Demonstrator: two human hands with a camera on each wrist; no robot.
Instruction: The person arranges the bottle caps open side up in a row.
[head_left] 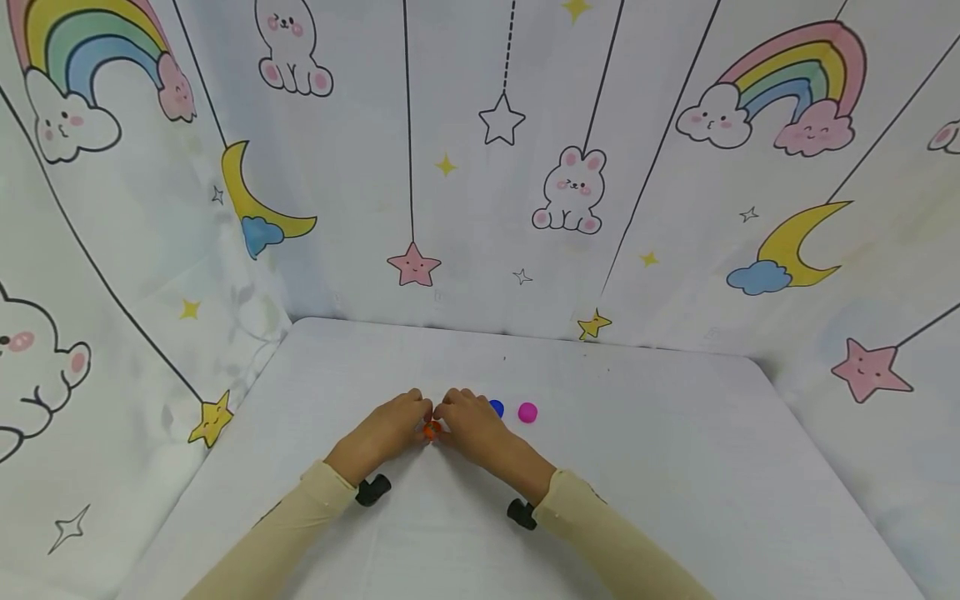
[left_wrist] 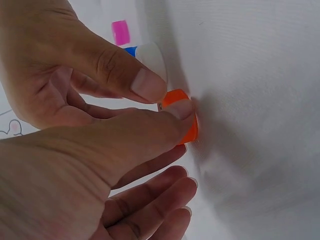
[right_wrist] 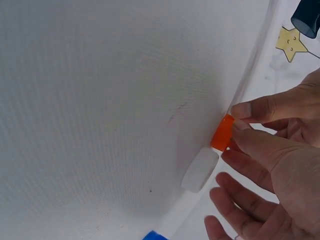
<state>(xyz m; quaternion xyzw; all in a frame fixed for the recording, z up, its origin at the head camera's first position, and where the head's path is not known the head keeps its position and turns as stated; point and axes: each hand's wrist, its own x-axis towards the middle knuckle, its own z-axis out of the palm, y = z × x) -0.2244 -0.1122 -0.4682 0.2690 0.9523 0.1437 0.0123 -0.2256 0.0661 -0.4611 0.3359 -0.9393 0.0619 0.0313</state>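
Note:
A small, smooth orange round piece [head_left: 432,430] stands on the white table between the two hands. My left hand [head_left: 386,429] pinches it, with the thumb pressed on the orange face [left_wrist: 187,136] in the left wrist view. From the other side my right hand [head_left: 476,429] pinches it too, its thumb against the edge [right_wrist: 221,135] in the right wrist view. The other fingers of both hands are loosely bent. Close by the orange piece is a similar white one [right_wrist: 200,170], hidden behind the right hand in the head view. What exactly these pieces are cannot be told.
Right of the hands lie a blue piece [head_left: 497,407] and a pink piece [head_left: 527,412]. A white table [head_left: 675,467] reaches back to a printed cloth [head_left: 345,167] hanging behind and at the sides. Black wrist cameras [head_left: 372,490] sit under both sleeves.

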